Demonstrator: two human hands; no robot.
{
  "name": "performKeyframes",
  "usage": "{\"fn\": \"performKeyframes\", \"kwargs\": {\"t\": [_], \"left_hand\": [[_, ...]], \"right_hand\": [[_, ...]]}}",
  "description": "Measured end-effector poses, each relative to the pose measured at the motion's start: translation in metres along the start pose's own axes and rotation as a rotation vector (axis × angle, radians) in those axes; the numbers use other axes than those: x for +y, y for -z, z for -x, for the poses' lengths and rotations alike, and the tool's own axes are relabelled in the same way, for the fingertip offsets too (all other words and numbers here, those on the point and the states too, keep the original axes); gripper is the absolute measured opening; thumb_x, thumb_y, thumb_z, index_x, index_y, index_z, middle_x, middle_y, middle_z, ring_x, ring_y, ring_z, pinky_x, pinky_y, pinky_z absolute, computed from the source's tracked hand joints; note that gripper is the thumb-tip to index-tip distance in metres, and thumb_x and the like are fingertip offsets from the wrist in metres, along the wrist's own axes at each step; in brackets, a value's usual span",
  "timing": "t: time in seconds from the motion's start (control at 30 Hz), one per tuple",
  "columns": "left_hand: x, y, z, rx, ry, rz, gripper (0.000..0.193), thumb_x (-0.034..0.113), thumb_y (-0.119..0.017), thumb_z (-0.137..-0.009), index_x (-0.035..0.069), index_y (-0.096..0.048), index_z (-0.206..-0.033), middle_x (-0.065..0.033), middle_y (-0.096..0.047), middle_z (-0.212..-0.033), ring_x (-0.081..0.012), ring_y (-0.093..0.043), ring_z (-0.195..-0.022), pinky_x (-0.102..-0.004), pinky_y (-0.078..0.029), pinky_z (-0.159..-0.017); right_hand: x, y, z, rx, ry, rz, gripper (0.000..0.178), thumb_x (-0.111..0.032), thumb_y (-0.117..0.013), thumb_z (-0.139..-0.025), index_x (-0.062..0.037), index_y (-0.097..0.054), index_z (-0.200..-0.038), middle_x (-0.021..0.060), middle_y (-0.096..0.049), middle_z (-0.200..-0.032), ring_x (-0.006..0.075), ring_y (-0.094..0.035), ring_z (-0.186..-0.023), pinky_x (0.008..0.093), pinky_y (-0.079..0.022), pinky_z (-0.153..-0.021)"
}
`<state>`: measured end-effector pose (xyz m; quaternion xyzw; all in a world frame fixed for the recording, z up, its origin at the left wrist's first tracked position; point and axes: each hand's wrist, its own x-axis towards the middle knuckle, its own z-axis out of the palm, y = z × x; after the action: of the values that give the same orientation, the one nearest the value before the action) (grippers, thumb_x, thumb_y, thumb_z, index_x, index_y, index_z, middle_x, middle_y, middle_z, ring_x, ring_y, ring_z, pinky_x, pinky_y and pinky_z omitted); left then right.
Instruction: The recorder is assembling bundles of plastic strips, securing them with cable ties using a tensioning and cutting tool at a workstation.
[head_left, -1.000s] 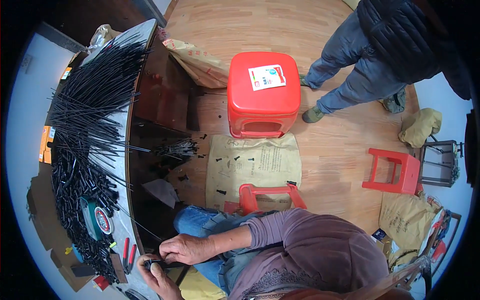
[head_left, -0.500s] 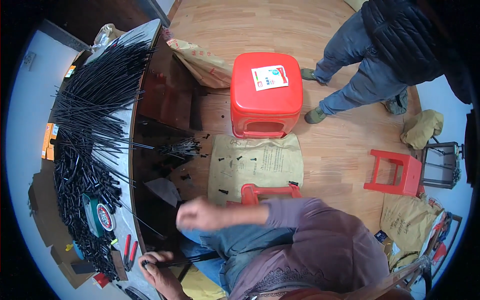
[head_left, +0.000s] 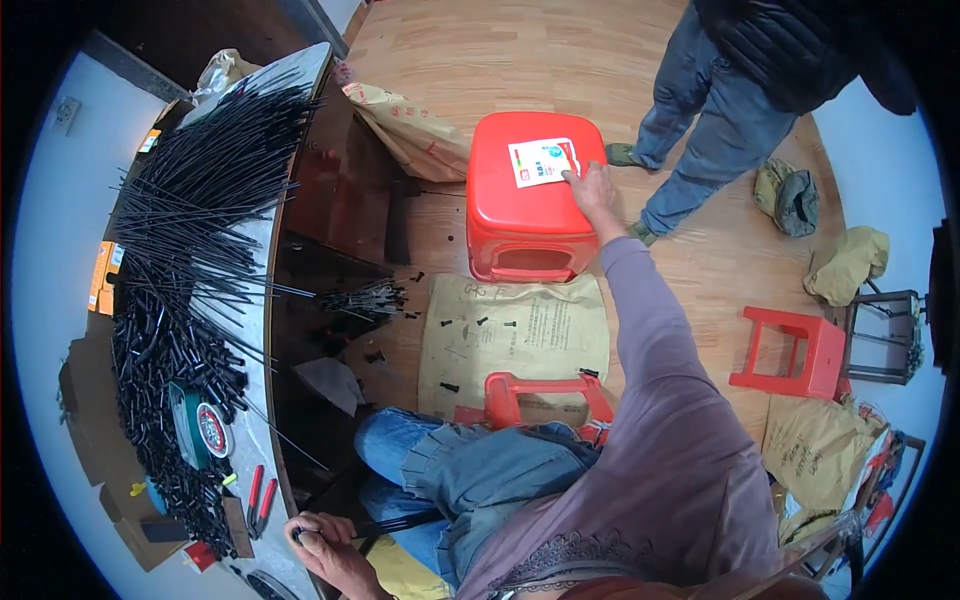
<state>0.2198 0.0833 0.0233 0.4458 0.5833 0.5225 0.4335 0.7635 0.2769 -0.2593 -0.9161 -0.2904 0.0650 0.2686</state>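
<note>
My right arm reaches out over the floor to the red plastic stool. There my right hand pinches the near right edge of a flat white packet with a coloured print, which lies on the seat. Low at the left, beside the table edge, my left hand is closed around thin black rods. Those rods run across toward my lap, and a dark round end shows at the fingers. How many rods it holds cannot be made out.
On the table lie a heap of long black rods, many short black pieces, red-handled pliers and a round dish. A person stands beyond the stool. A smaller red stool stands at right.
My right hand has swung from above my lap out to the packet on the stool and taken its edge. My left hand stays closed on the rods. The standing person has shifted slightly.
</note>
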Motion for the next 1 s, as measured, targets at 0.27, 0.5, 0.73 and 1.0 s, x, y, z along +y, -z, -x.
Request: {"fn": "performKeyframes", "kwargs": {"t": [0.27, 0.5, 0.73, 1.0], "left_hand": [[0.0, -0.012, 0.005, 0.072, -0.019, -0.074, 0.027, 0.036, -0.047, -0.098, 0.011, -0.042, -0.088, 0.0013, -0.032, -0.067, -0.0076, -0.028, -0.053, -0.0226, -0.026, -0.048], [-0.004, -0.014, 0.005, 0.049, 0.001, -0.08, 0.027, 0.036, -0.046, -0.098, 0.012, -0.043, -0.086, 0.0015, -0.032, -0.066, -0.0072, -0.028, -0.053, -0.0223, -0.026, -0.047], [-0.01, -0.014, 0.001, 0.025, -0.027, -0.099, 0.028, 0.037, -0.046, -0.098, 0.011, -0.044, -0.086, 0.0016, -0.031, -0.064, -0.0075, -0.027, -0.052, -0.0226, -0.026, -0.047], [-0.011, -0.012, 0.005, 0.031, -0.003, -0.119, 0.029, 0.038, -0.048, -0.097, 0.011, -0.044, -0.087, 0.0015, -0.031, -0.065, -0.0076, -0.027, -0.053, -0.0229, -0.025, -0.047]], "right_hand": [[0.002, -0.01, -0.011, -0.056, -0.14, 0.011, 0.041, -0.037, -0.066, -0.077, -0.0046, -0.066, -0.102, 0.0195, -0.059, -0.113, 0.0362, -0.059, -0.104, 0.0473, -0.047, -0.088], [0.042, -0.03, 0.015, -0.223, -0.183, -0.111, 0.028, -0.03, -0.066, -0.073, -0.0021, -0.067, -0.074, 0.0176, -0.065, -0.077, 0.028, -0.065, -0.076, 0.0407, -0.051, -0.069], [0.051, -0.013, 0.116, -0.302, -0.427, -0.628, 0.024, -0.022, -0.065, -0.079, -0.0006, -0.063, -0.068, 0.0078, -0.059, -0.055, 0.0177, -0.058, -0.051, 0.0316, -0.046, -0.05], [0.033, 0.007, 0.078, 0.081, 0.244, -0.176, 0.039, -0.024, -0.072, -0.077, -0.0006, -0.059, -0.106, 0.014, -0.059, -0.097, 0.0242, -0.06, -0.092, 0.036, -0.049, -0.078]]}}
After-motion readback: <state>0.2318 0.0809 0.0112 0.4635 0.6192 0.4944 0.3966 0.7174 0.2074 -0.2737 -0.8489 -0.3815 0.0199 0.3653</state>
